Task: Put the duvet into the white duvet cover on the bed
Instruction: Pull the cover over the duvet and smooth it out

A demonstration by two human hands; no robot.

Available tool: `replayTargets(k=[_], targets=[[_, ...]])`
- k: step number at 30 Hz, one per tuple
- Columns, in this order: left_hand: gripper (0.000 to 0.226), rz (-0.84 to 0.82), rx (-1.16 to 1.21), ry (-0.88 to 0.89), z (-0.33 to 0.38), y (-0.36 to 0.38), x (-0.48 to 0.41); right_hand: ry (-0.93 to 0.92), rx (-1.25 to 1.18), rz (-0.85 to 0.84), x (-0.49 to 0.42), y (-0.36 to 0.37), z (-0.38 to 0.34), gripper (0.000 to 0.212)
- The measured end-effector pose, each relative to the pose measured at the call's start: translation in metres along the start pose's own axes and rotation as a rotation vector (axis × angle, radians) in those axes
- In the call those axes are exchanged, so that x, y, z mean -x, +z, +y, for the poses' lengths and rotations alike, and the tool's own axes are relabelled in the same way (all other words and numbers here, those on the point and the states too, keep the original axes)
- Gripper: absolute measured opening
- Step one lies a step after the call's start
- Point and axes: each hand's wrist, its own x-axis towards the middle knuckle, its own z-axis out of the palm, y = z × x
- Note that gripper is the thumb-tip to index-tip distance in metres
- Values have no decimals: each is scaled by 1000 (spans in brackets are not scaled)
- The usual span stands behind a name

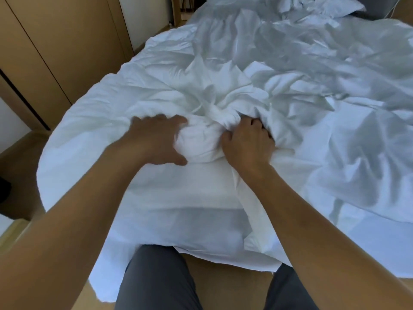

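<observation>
The left hand [156, 139] cups the bunched duvet [196, 143], the right hand [245, 142] clenches the cover [297, 130]; if either loosens, the duvet may twist.

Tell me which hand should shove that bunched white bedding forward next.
Left, probably. The left hand wraps the bunched bedding, thumb on its near side, so it can drive it forward; the right hand has its fingers buried in folds beside it, holding fabric.

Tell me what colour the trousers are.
The trousers are plain dark grey, clearest in the head view.
</observation>
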Motion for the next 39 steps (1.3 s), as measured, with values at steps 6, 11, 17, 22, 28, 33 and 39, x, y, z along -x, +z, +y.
replayTargets(k=[6,11,17,22,28,33,39], targets=[[40,-6,505,283,24,17,-36,143,-255,-52,-26,10,1,26],[14,-117,524,352,34,14,-94,192,-460,-190,-35,11,14,36],[29,-433,492,350,33,26,-114,178,-280,-259,0,13,12,20],[34,-764,339,200,45,19,-110,314,-209,-289,6,0,-14,11],[17,-879,254,149,58,8,-92,533,-155,-202,22,-7,-38,28],[70,-953,272,143,48,20,-106,1082,-283,166,26,-7,-62,28],[83,-936,523,410,26,3,-109,1595,-254,263,25,4,-101,13]])
